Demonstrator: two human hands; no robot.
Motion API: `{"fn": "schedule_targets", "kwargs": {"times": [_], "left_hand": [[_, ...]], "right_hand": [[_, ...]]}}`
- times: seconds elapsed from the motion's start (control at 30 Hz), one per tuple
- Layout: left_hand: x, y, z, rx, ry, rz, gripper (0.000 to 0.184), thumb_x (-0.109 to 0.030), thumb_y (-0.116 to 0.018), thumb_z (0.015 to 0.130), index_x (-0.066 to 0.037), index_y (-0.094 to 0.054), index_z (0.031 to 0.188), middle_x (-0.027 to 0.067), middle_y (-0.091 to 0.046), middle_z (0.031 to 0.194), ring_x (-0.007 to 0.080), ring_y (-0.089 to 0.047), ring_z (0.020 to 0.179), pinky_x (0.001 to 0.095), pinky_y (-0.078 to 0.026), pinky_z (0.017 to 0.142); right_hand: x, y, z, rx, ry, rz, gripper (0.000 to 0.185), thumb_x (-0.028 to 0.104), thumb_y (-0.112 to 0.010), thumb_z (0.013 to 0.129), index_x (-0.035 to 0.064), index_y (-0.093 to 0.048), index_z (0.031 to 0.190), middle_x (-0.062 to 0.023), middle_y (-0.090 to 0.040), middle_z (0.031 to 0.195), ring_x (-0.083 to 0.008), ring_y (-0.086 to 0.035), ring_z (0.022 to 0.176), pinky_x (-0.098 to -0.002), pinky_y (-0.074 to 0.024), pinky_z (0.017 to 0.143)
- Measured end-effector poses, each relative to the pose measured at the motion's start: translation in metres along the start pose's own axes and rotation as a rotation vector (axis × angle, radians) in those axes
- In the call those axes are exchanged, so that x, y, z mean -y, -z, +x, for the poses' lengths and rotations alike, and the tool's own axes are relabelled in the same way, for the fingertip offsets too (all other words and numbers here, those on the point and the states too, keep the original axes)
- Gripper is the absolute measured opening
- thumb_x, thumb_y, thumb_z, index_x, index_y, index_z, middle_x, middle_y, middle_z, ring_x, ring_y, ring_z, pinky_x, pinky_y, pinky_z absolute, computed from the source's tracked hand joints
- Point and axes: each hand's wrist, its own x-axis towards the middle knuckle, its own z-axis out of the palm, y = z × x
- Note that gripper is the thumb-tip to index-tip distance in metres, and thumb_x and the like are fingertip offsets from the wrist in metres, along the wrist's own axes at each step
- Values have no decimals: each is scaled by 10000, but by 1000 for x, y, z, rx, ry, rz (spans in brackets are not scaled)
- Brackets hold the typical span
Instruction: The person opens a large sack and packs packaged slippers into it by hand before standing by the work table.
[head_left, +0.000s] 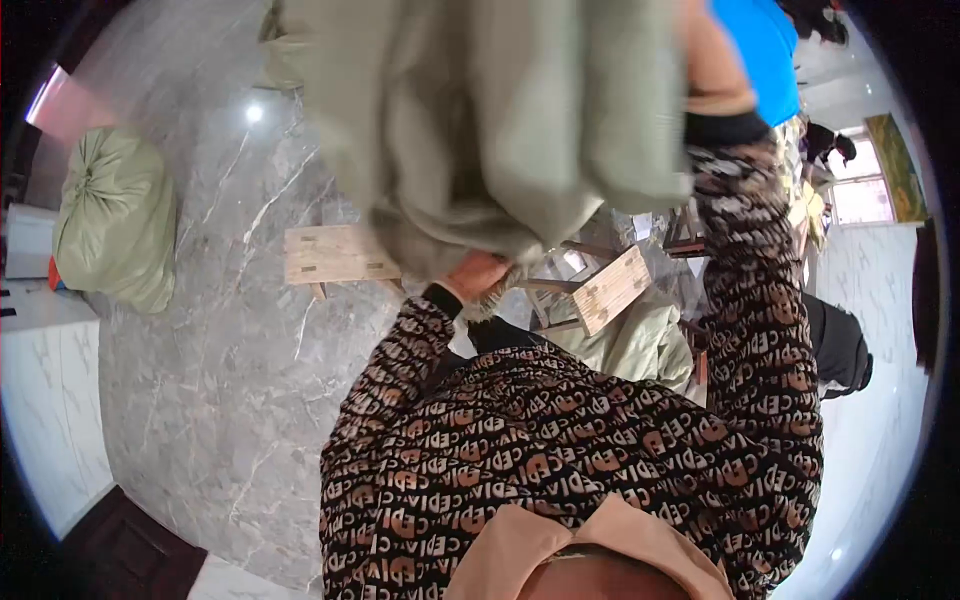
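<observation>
A large grey-green woven sack (530, 120), blurred by motion, hangs raised in front of me and fills the upper middle of the head view. Low on the sack, my left hand (477, 272) is closed on its bottom edge, the fingertips partly covered by the fabric. My right arm reaches up along the sack's right side. There my right hand (712, 65) grips the sack near the top, smeared and with its fingers mostly hidden. Whatever the sack contains cannot be seen.
A tied, full green sack (118, 220) stands on the grey marble floor at left. Below the raised sack are a wooden bench (335, 253) and a tilted wooden stool (612, 290). Another pale sack (645, 345) lies by my right side. A person in blue (762, 55) is close at upper right.
</observation>
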Motion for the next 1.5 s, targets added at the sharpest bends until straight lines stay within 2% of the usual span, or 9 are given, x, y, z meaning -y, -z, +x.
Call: {"fn": "schedule_targets", "kwargs": {"times": [0.07, 0.17, 0.33, 0.43, 0.5, 0.77, 0.87, 1.03, 1.5], "left_hand": [[-59, 68, 22, 231, 243, -141, 398, -355, -529, 956, -32, -628, 1167, 160, -664, 1085, 289, -617, 1014, 358, -460, 908], [-28, 114, 18, -220, 264, -478, 397, -355, -539, 961, -3, -638, 1115, 109, -663, 1050, 223, -621, 968, 350, -468, 874], [-11, 174, 7, -525, 499, -1208, 326, -232, -513, 987, 29, -585, 1169, 86, -648, 1057, 171, -599, 948, 313, -480, 839], [-10, 172, 3, -440, 292, -464, 315, -220, -491, 995, 47, -574, 1140, 123, -635, 1056, 217, -603, 959, 337, -475, 837], [-4, 165, 18, -429, 351, -452, 362, -305, -486, 993, 33, -610, 1038, 120, -625, 1001, 233, -609, 879, 340, -469, 776], [41, 190, 70, -498, -152, 653, 360, -52, -415, 947, 68, -477, 1281, 215, -593, 1095, 337, -568, 964, 365, -455, 852], [39, 205, 111, -773, 568, -309, 411, -333, -441, 1011, 46, -565, 1107, 123, -608, 1058, 221, -568, 993, 345, -451, 865], [-56, 208, 205, -850, 254, -480, 429, -395, -446, 1013, 7, -593, 1041, 65, -612, 1021, 145, -553, 973, 306, -458, 850], [-202, 274, 273, -1005, 147, -892, 461, -424, -443, 1014, 1, -561, 1151, 58, -610, 1086, 155, -575, 975, 292, -471, 865]], "right_hand": [[-24, -40, 12, 62, 49, -79, 669, 323, -656, 872, 18, -384, 1401, -185, -484, 1340, -287, -484, 1214, -377, -391, 1014], [-76, -99, -12, 84, 59, -239, 631, 344, -669, 875, 30, -441, 1372, -167, -485, 1363, -276, -490, 1217, -375, -392, 1030], [-70, -163, -130, 241, -465, 161, 288, 253, -743, 802, 56, -686, 1005, -64, -675, 811, -117, -628, 737, -286, -507, 624], [-57, -221, -181, 721, -596, 83, 463, 346, -766, 741, 61, -640, 1084, -150, -681, 968, -308, -656, 885, -394, -512, 788], [-69, -270, -218, 481, -631, 316, 536, 387, -780, 703, -25, -628, 1011, -228, -651, 941, -379, -630, 870, -455, -498, 777], [-189, -305, -223, 496, -494, 463, 258, 234, -612, 872, -4, -615, 972, -237, -646, 847, -353, -645, 784, -421, -494, 730], [-216, -261, -184, 467, -896, 848, 275, 261, -584, 902, -6, -616, 963, -206, -654, 849, -318, -640, 766, -400, -483, 701], [-248, -228, -133, 713, -474, 582, 249, 256, -580, 918, 15, -635, 948, -149, -654, 812, -259, -645, 773, -378, -490, 705], [-230, -205, -6, 20, -277, 554, 313, 188, -671, 877, 25, -553, 1117, -156, -562, 1096, -284, -544, 1070, -378, -435, 899]]}}
